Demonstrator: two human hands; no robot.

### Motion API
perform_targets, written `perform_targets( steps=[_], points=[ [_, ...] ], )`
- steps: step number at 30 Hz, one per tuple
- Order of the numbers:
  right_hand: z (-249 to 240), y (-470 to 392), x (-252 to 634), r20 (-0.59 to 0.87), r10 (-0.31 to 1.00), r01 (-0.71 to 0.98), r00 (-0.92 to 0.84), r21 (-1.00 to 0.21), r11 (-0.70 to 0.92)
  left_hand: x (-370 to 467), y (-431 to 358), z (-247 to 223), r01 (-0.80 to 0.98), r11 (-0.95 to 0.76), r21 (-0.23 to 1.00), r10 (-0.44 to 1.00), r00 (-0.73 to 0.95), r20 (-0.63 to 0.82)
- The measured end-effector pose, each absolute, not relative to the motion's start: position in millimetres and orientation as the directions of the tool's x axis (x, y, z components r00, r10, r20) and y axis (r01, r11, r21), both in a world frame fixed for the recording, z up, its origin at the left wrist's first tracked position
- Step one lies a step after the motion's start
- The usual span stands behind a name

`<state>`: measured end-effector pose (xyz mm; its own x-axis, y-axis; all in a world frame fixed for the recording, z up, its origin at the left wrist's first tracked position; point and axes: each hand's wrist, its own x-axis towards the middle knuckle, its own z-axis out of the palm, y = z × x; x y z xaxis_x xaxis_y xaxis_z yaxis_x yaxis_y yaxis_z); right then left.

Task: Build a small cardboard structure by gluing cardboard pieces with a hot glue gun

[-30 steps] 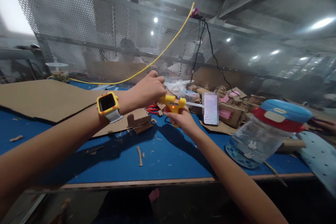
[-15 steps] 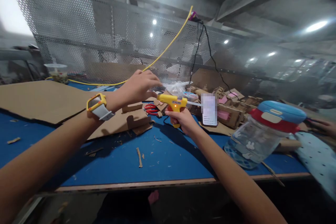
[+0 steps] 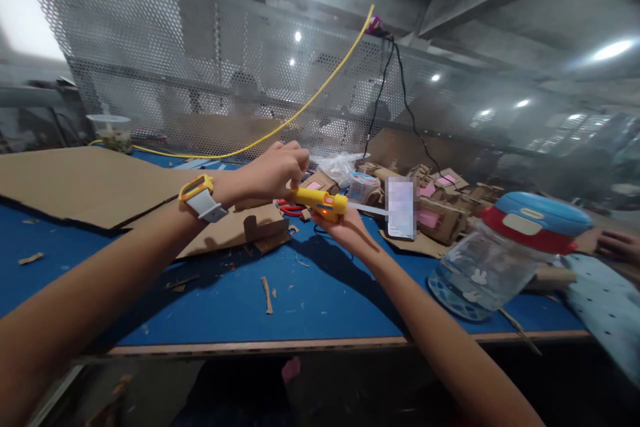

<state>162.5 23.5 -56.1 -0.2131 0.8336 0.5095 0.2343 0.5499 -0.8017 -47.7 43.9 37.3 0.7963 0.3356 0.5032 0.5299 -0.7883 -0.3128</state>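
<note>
Gray metal screen (image 3: 155,47), full of tiny round holes, stands behind a flat blue table (image 3: 320,327). Over the table is the glue gun (image 3: 320,199), smooth yellow plastic with a small orange light. My right hand (image 3: 349,230) is wrapped around it. A thin, pale, straight glue stick (image 3: 367,209) pokes out of its back, toward the flat phone (image 3: 401,210). My left hand (image 3: 275,170) is apart from the right one, with its fingers bent just by the gun's nose. I cannot tell if they touch it. A watch (image 3: 203,199) with a soft gray strap and a yellow case is on that wrist.

Stiff brown cardboard (image 3: 90,187) lies on the left, and thin curly scraps (image 3: 267,295) lie in front. The bottle (image 3: 485,273) on the right is round and clear, with white bunnies and a shiny blue and red lid.

Half a second ago, the gun's handle showed below my right hand; now it is tipped out of sight. My left fingers were more spread, and now they curl more.
</note>
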Motion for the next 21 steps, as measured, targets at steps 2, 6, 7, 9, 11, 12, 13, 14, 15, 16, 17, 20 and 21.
perform_targets(
  steps=[2,6,7,9,11,12,13,14,15,16,17,20,21],
  points=[
    [-54.3,20.8,164.0,0.535,0.814,0.256,-0.226,-0.774,0.579,-50.8,44.0,39.8,0.498,-0.811,-0.307,0.324,0.819,0.473],
    [-48.8,14.8,170.2,0.623,0.688,0.364,-0.373,-0.584,0.726,-58.4,44.1,45.3,0.424,-0.861,-0.281,0.302,0.87,0.39],
    [-48.3,14.6,171.4,0.644,0.636,0.402,-0.426,-0.495,0.77,-60.4,45.0,46.3,0.409,-0.871,-0.274,0.298,0.881,0.368],
    [-48.6,15.5,172.7,0.667,0.559,0.465,-0.492,-0.342,0.817,-64.4,47.6,47.3,0.396,-0.879,-0.265,0.296,0.89,0.347],
    [-49.6,16.5,172.3,0.684,0.552,0.505,-0.477,-0.3,0.809,-67.4,50.2,46.5,0.434,-0.862,-0.264,0.308,0.86,0.408],
    [-50.0,16.6,171.7,0.694,0.559,0.518,-0.453,-0.306,0.799,-68.2,50.9,45.5,0.469,-0.843,-0.263,0.317,0.829,0.461],
    [-50.1,16.2,171.0,0.7,0.571,0.523,-0.429,-0.322,0.789,-68.6,50.9,44.4,0.51,-0.82,-0.262,0.325,0.79,0.52],
    [-50.1,15.6,170.3,0.7,0.587,0.519,-0.406,-0.352,0.779,-68.5,50.1,43.2,0.552,-0.793,-0.258,0.33,0.745,0.58],
    [-50.0,14.8,169.7,0.694,0.612,0.506,-0.378,-0.399,0.765,-68.0,48.5,42.2,0.59,-0.767,-0.253,0.329,0.7,0.633],
    [-50.0,14.1,169.1,0.684,0.642,0.486,-0.346,-0.455,0.746,-67.2,46.1,41.3,0.619,-0.745,-0.248,0.327,0.663,0.674],
    [-50.2,13.7,168.5,0.671,0.672,0.463,-0.313,-0.511,0.725,-66.1,42.9,40.5,0.648,-0.723,-0.24,0.319,0.621,0.716],
    [-53.1,15.6,166.7,0.635,0.744,0.406,-0.207,-0.636,0.656,-62.9,30.4,37.1,0.702,-0.675,-0.226,0.267,0.518,0.813],
    [-54.6,17.1,166.1,0.628,0.756,0.396,-0.182,-0.657,0.641,-62.2,25.9,34.9,0.708,-0.667,-0.232,0.247,0.504,0.828]
  ],
)
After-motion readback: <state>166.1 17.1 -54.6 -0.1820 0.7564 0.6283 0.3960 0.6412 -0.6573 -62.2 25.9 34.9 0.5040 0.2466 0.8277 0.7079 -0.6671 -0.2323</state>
